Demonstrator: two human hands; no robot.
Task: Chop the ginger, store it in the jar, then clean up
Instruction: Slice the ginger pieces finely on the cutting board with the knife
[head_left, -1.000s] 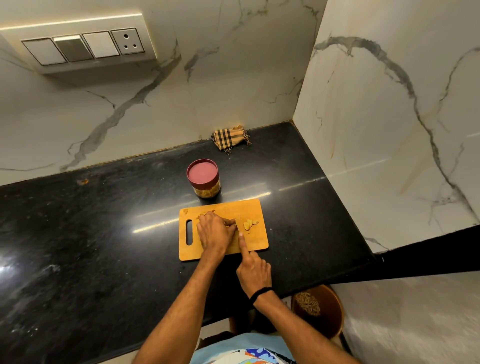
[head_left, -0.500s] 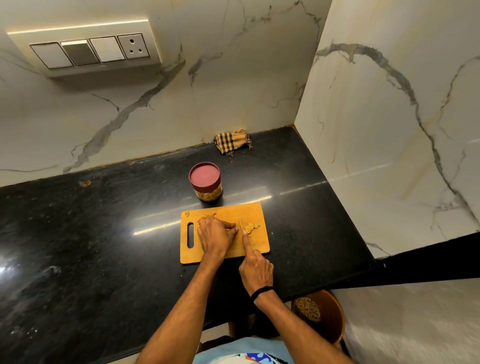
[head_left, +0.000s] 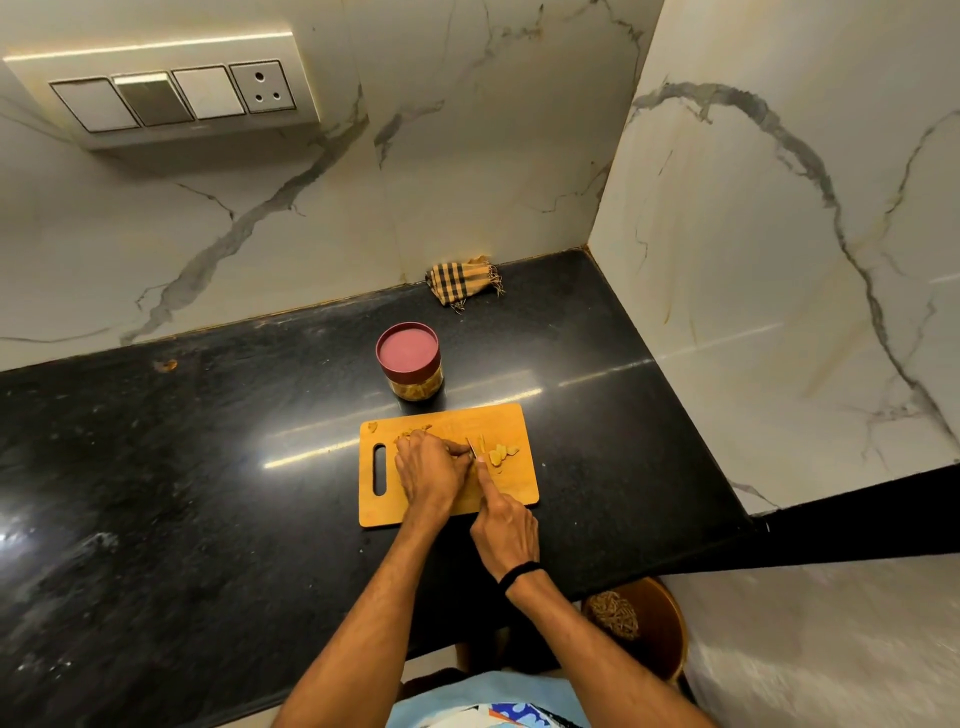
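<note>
- Black stone surface (head_left: 208, 467) in the head view carries a wooden chopping board (head_left: 452, 418) near its front edge.
- Left hand (head_left: 428, 470) lies on the board, fingers curled down over the ginger (head_left: 413, 432), pinning it to the wood.
- Right hand (head_left: 506, 527) grips the knife (head_left: 471, 447), fingers wrapped round the hidden handle, forefinger stretched along the blade's back; the blade stands just right of the left fingertips.
- Cut pieces (head_left: 501, 454) lie just beside the blade, on its right.
- Jar (head_left: 410, 361), its red lid on, stands just behind the board.
- Checked cloth (head_left: 462, 278) sits against the marble wall.
</note>
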